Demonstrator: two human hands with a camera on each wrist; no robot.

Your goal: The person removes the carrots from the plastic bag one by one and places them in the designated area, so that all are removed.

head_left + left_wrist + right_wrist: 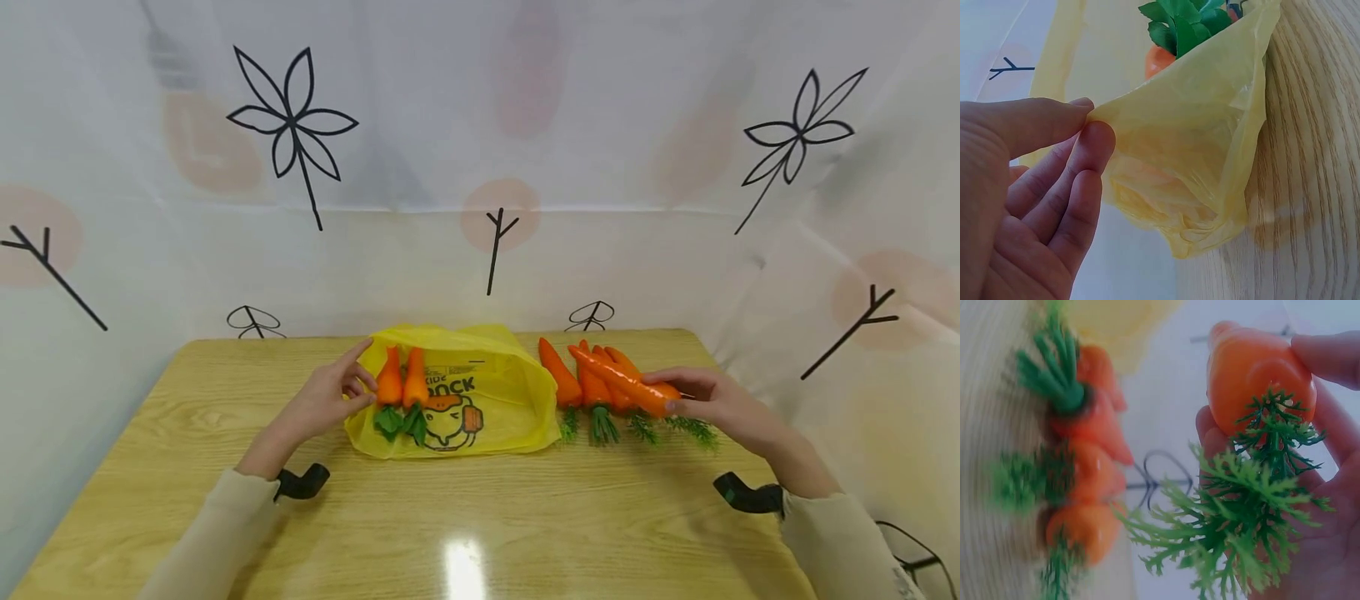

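A yellow plastic bag with a printed cartoon lies with its mouth spread on the table. My left hand pinches the bag's edge between thumb and fingertip, as the left wrist view shows. Two toy carrots with broad green leaves lie side by side inside the bag's left part, leaves toward me. My right hand grips another toy carrot by its thick end, raised over a row of carrots. Feathery green leaves hang from the held carrot across the palm.
The row of several carrots stands right beside the bag, tips toward the back and one with thick green stalks. A wooden table carries everything. Behind it hangs a white cloth with black plant drawings. Black straps with mounts sit at both wrists.
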